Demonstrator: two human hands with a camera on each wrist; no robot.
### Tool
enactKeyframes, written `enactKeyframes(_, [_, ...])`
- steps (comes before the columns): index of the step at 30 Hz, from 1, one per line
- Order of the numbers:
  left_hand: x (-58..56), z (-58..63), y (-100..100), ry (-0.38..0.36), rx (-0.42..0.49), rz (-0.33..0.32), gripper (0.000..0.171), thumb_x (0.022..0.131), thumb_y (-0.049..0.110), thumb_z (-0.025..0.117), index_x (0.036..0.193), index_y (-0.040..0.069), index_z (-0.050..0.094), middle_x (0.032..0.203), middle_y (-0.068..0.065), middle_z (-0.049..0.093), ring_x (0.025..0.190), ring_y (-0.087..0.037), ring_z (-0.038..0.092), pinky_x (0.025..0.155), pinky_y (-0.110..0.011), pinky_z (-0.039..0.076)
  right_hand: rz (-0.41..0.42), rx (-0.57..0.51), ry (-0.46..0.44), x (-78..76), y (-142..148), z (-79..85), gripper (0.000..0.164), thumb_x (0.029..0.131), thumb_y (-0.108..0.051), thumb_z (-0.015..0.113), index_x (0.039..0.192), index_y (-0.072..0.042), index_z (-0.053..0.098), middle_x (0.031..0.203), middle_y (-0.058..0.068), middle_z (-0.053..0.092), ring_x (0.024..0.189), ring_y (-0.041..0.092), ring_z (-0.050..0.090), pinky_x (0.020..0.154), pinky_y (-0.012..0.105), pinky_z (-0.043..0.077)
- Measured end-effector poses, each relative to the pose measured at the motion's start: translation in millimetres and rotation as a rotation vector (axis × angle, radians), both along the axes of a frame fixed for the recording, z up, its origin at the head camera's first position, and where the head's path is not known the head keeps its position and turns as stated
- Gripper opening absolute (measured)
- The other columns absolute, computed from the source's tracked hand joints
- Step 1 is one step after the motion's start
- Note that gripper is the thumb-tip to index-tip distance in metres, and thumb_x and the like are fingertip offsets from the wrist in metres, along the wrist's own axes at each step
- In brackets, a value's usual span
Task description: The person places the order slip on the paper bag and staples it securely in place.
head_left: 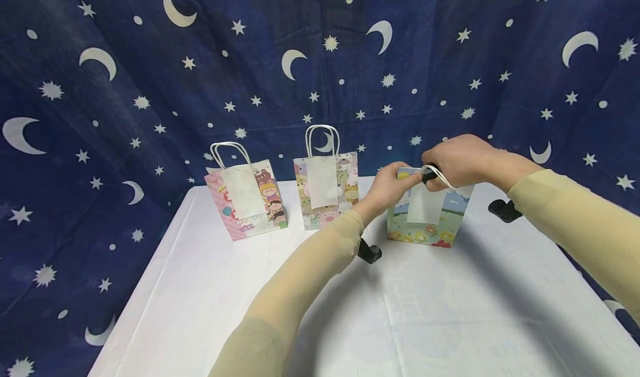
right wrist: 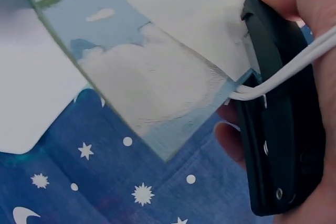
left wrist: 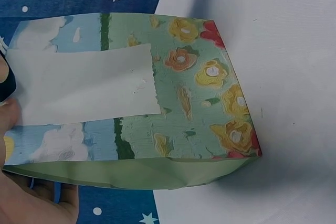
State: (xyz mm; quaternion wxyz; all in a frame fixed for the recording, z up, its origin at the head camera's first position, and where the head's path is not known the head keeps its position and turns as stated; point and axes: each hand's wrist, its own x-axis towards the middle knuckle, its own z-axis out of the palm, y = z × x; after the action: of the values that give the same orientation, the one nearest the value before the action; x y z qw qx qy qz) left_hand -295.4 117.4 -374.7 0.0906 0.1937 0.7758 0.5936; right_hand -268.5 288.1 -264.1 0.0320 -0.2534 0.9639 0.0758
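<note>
At the right of the head view stands a paper gift bag [head_left: 419,235] with flowers, a blue sky and white twisted handles. A blank white sheet [head_left: 425,206] hangs down its front. My left hand [head_left: 389,186] pinches the bag's upper left edge, thumb in front and fingers behind. My right hand [head_left: 462,157] grips a black stapler [right wrist: 286,114] whose jaws sit over the bag's top rim, across the sheet's top. One white handle [right wrist: 294,69] passes over the stapler. Whether a staple is in the paper cannot be seen.
Two more gift bags stand to the left: a pink one with cartoon children [head_left: 272,191] and one with animals [head_left: 350,182], each with a white sheet in front. All stand on a white-covered table [head_left: 200,310] before a navy star-and-moon curtain [head_left: 280,21].
</note>
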Motion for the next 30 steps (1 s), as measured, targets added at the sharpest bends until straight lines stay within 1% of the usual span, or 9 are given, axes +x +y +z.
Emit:
enactKeyframes(4, [-0.2,0.2,0.3,-0.007,-0.006,0.001,0.025,0.099,0.034,0.070,0.116,0.017,0.066,0.103,0.003,0.067,0.090,-0.011,0.060,0.077,-0.029,0.051,0.004,0.007,0.022,0.2,0.6,-1.9,0.025,0.081,-0.037,0.079,0.085,-0.020,0.062,0.068,-0.006,0.055,0.062,0.017,0.050,0.058,0.038,0.042])
enactKeyframes(7, [-0.7,0.1,0.9,-0.009,-0.017,0.003,0.027,0.099,0.036,0.070,0.119,0.018,0.066,0.114,0.006,0.065,0.097,-0.010,0.060,0.081,-0.030,0.051,0.009,0.014,0.035,-0.3,1.7,-2.4,0.024,0.081,-0.037,0.079,0.084,-0.021,0.062,0.067,-0.006,0.054,0.061,0.017,0.049,0.059,0.038,0.041])
enactKeyframes(12, [-1.5,0.5,2.6,-0.012,-0.019,0.002,0.031,0.098,0.036,0.071,0.122,0.017,0.065,0.117,0.006,0.064,0.097,-0.010,0.060,0.081,-0.030,0.051,0.028,0.029,0.061,-1.8,4.1,-1.8,0.024,0.080,-0.038,0.079,0.082,-0.022,0.061,0.066,-0.008,0.054,0.063,0.017,0.047,0.065,0.039,0.039])
enactKeyframes(19, [-2.4,0.6,2.2,-0.027,-0.004,-0.006,0.028,0.098,0.036,0.072,0.118,0.017,0.065,0.096,0.002,0.066,0.087,-0.011,0.060,0.075,-0.028,0.051,0.040,0.023,0.066,-3.2,6.2,-0.5,0.023,0.080,-0.037,0.080,0.082,-0.022,0.062,0.065,-0.009,0.053,0.065,0.017,0.047,0.067,0.040,0.038])
enactKeyframes(20, [-2.3,0.6,1.9,-0.028,-0.004,-0.008,0.029,0.098,0.036,0.071,0.119,0.016,0.065,0.097,0.002,0.066,0.087,-0.011,0.060,0.075,-0.028,0.051,0.035,0.019,0.059,-3.7,6.2,-0.5,0.023,0.080,-0.037,0.080,0.083,-0.022,0.062,0.066,-0.009,0.054,0.065,0.017,0.048,0.067,0.040,0.039])
enactKeyframes(22, [-2.2,0.6,1.2,-0.026,-0.007,-0.006,0.034,0.098,0.036,0.071,0.124,0.015,0.064,0.104,0.002,0.066,0.091,-0.010,0.061,0.078,-0.028,0.051,0.023,0.012,0.043,-4.8,5.9,-0.7,0.022,0.081,-0.037,0.079,0.085,-0.022,0.064,0.067,-0.008,0.054,0.066,0.017,0.048,0.067,0.040,0.039])
enactKeyframes(24, [-2.2,0.6,0.6,-0.022,-0.018,-0.005,0.041,0.098,0.038,0.071,0.131,0.014,0.062,0.115,0.001,0.066,0.098,-0.011,0.062,0.083,-0.029,0.052,0.005,0.003,0.024,-5.8,5.4,-0.7,0.022,0.082,-0.038,0.079,0.087,-0.022,0.064,0.069,-0.007,0.055,0.067,0.018,0.049,0.065,0.040,0.040])
enactKeyframes(27, [-2.5,0.4,0.2,-0.011,-0.054,0.004,0.055,0.098,0.042,0.070,0.143,0.012,0.056,0.136,0.000,0.060,0.116,-0.012,0.060,0.093,-0.033,0.051,-0.013,-0.010,0.001,-7.1,5.3,-1.0,0.023,0.083,-0.038,0.080,0.087,-0.021,0.064,0.070,-0.006,0.055,0.066,0.018,0.050,0.061,0.038,0.040])
enactKeyframes(30, [-2.8,-0.1,-0.7,-0.006,-0.091,0.003,0.064,0.098,0.045,0.069,0.150,0.012,0.049,0.150,-0.003,0.052,0.132,-0.016,0.053,0.101,-0.036,0.048,-0.016,-0.012,-0.007,-8.0,5.2,-1.0,0.024,0.083,-0.038,0.080,0.087,-0.021,0.064,0.072,-0.004,0.055,0.068,0.018,0.050,0.059,0.038,0.039])
